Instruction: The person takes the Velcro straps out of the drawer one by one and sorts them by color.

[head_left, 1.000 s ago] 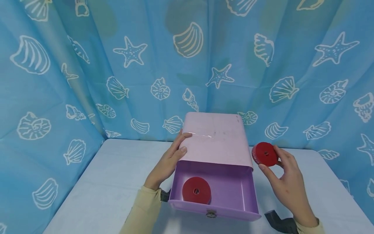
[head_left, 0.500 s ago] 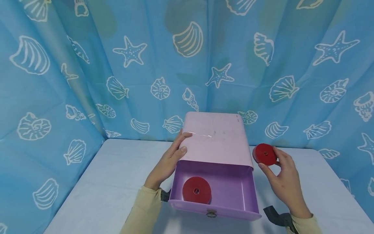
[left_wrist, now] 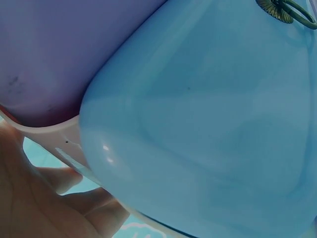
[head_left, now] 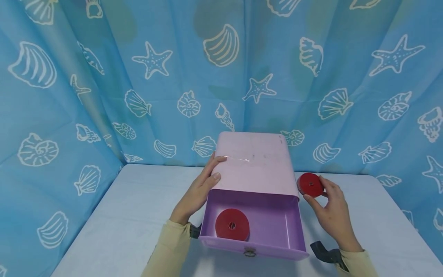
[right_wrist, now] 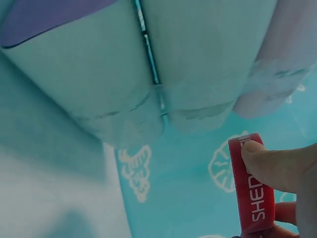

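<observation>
Right hand (head_left: 331, 215) had a red roll (head_left: 307, 190) pinched by its edge between thumb and fingers, just off the 3 o'clock side of the pink box (head_left: 256, 169). The right wrist view showed a gap between roll and box. Left hand (head_left: 194, 196) was at 9 o'clock, resting its fingers on the box's top edge, more a light touch than a real grab. The purple drawer (head_left: 271, 227) stuck out toward 6 o'clock with a second roll (head_left: 224, 231) lying flat in its 9 o'clock half (same red, nothing else visible in there). As for what could go wrong, the obvious one was that edge pinch: if the thumb slid on the rim, the roll could easily drop onto the table (head_left: 114, 227) and wheel away. The black wrist mount (head_left: 325, 254) also sat near the drawer's 5 o'clock corner, so a careless inward swing might clip it and shove the drawer crooked. And with the left hand that relaxed, a bump like that could probably skid the whole box.
</observation>
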The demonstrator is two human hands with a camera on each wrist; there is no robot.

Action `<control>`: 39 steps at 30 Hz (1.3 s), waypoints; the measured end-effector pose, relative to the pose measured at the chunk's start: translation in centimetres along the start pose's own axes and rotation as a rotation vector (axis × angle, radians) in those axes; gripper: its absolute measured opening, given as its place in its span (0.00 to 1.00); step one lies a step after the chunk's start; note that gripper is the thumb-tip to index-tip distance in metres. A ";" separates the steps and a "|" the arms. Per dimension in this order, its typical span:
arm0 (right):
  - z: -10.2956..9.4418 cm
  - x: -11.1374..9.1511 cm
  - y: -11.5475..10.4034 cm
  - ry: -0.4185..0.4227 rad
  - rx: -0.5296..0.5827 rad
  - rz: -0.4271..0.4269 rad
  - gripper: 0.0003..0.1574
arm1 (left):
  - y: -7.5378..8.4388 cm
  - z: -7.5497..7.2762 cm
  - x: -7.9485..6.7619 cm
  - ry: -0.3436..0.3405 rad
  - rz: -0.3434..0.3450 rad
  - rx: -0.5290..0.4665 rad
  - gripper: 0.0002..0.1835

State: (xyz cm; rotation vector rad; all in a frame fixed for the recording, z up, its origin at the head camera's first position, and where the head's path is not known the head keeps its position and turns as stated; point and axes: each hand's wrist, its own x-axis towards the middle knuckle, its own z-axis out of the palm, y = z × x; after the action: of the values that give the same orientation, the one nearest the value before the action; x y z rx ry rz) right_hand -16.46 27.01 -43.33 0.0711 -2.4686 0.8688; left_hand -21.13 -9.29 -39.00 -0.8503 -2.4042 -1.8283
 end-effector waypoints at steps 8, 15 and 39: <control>0.8 -0.1 1.6 -0.040 -0.009 0.020 0.47 | 0.0 0.0 0.0 -0.004 0.003 -0.007 0.24; 1.3 -0.3 2.6 -0.070 0.013 0.010 0.45 | 0.1 -0.1 0.0 -0.001 0.000 -0.001 0.24; 2.8 -0.7 6.3 -0.170 -0.023 -0.076 0.38 | 0.1 0.0 0.0 0.004 0.008 -0.010 0.25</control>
State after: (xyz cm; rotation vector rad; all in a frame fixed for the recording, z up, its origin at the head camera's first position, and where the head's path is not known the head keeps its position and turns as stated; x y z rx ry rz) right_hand -18.44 30.23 -49.15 0.2387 -2.6140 0.8326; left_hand -21.10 -9.30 -38.88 -0.8550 -2.3886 -1.8387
